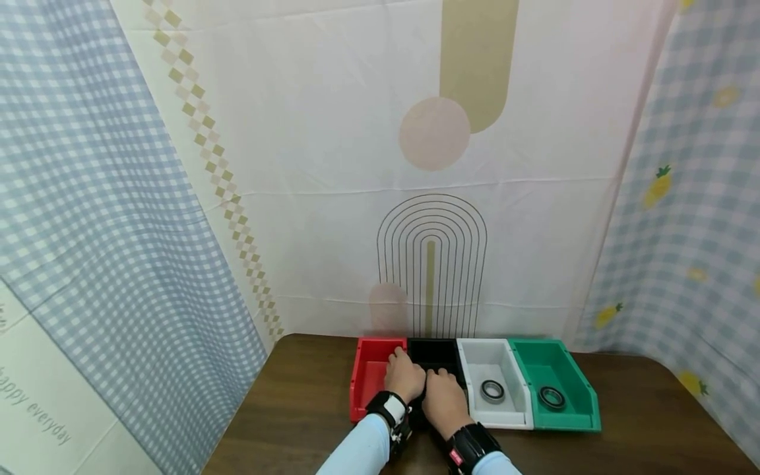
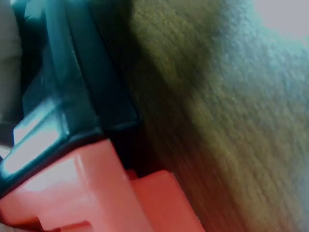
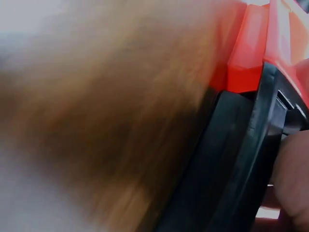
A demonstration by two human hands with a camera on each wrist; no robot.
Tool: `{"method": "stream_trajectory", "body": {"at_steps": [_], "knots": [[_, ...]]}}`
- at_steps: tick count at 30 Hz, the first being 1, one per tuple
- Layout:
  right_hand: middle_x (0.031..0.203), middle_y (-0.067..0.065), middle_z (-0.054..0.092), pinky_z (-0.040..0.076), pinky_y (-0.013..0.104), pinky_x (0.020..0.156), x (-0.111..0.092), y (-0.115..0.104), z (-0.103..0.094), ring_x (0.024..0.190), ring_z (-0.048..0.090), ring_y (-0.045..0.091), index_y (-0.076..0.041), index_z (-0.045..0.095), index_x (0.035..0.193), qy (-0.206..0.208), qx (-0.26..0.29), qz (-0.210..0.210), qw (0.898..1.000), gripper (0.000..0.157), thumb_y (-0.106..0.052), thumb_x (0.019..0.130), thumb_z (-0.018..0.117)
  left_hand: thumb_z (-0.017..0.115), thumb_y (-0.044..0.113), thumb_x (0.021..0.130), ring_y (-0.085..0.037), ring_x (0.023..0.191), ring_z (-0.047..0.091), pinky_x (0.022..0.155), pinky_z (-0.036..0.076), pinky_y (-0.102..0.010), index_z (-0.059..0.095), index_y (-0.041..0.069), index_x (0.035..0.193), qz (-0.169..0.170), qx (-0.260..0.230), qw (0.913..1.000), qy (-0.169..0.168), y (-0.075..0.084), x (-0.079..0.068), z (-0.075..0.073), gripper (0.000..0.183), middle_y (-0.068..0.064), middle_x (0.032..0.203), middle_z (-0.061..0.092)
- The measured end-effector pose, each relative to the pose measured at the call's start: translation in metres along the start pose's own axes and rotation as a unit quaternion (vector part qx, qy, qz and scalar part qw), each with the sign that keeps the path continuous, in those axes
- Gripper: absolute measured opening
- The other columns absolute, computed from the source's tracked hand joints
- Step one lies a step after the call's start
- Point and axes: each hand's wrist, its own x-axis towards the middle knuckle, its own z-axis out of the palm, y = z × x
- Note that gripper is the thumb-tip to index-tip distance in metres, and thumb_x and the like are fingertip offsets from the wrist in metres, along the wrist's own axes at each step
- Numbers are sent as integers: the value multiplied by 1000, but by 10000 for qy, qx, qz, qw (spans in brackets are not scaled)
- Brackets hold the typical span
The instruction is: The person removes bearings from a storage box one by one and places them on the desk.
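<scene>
In the head view my left hand (image 1: 405,377) lies over the side where the red bin (image 1: 371,376) meets the black bin (image 1: 433,346). My right hand (image 1: 442,399) is close beside it, over the black bin. The fingertips of both hands are largely out of sight, so whatever they hold cannot be made out. At the left wrist view's edge, a blurred bit of hand (image 2: 8,63) shows inside the black bin's front wall (image 2: 63,116). Curved fingers (image 3: 294,176) appear behind the black wall (image 3: 231,145) in the right wrist view.
To the right stand a white bin (image 1: 519,414) with a ring-shaped bearing (image 1: 493,399) in it and a green bin (image 1: 570,422) holding another bearing (image 1: 552,406). The bins form a row on a brown wooden table (image 1: 285,402), with a patterned cloth (image 1: 332,251) hanging behind.
</scene>
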Motion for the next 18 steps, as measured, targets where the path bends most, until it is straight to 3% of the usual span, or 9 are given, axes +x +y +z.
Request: {"method": "stream_trajectory", "body": {"at_steps": [7,18], "knots": [[89,22,71,60,53,81,8,3,12,82,67,39,0,73,88,233,123,258,9993,6,-5,86,75,60,12,97,-51,121,62,98,53,-65,49,-9,143,18,10,10000,52,-1,2,4,52,-31,136,60],[92,23,70,59,53,83,9,-2,9,86,65,39,1,74,90,51,238,336,9991,5,-3,87,74,61,12,97,-50,120,62,99,54,-64,51,-8,140,-87,-7,9999,71,0,1,-1,48,-30,133,61]]}}
